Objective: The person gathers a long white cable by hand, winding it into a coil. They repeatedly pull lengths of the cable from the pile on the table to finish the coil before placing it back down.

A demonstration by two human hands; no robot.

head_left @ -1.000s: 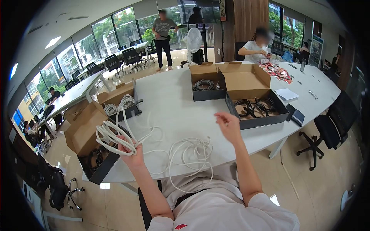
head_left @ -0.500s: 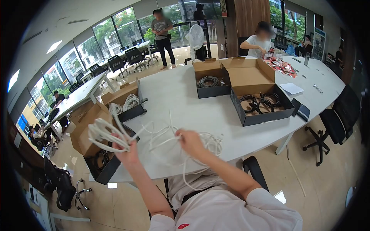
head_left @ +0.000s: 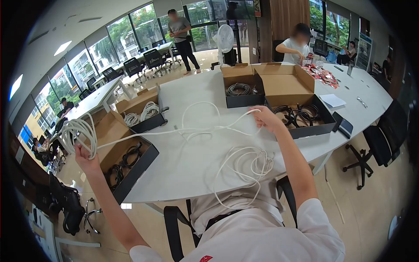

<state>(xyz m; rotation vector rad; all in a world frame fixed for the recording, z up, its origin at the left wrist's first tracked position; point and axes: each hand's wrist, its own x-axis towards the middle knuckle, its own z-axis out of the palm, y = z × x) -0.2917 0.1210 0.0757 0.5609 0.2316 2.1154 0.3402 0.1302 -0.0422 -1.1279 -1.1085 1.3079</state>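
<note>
My left hand (head_left: 85,158) is raised far out to the left and grips a coiled bundle of white cable (head_left: 75,131). One strand of that cable runs taut across the white table (head_left: 192,87) to my right hand (head_left: 265,118), which pinches it out over the table near a black box. The loose rest of the cable lies in loops (head_left: 248,162) at the table's near edge and hangs over it toward my lap.
An open box of black cables (head_left: 126,160) sits at the left edge, a box of white cables (head_left: 142,114) behind it. Two more open boxes (head_left: 279,94) hold grey and black cables. Other people stand or sit farther back. Office chairs (head_left: 375,144) stand around.
My hands have pulled apart: the left swung out to the left with the coil, the right moved forward and right, stretching a strand of cable between them.
</note>
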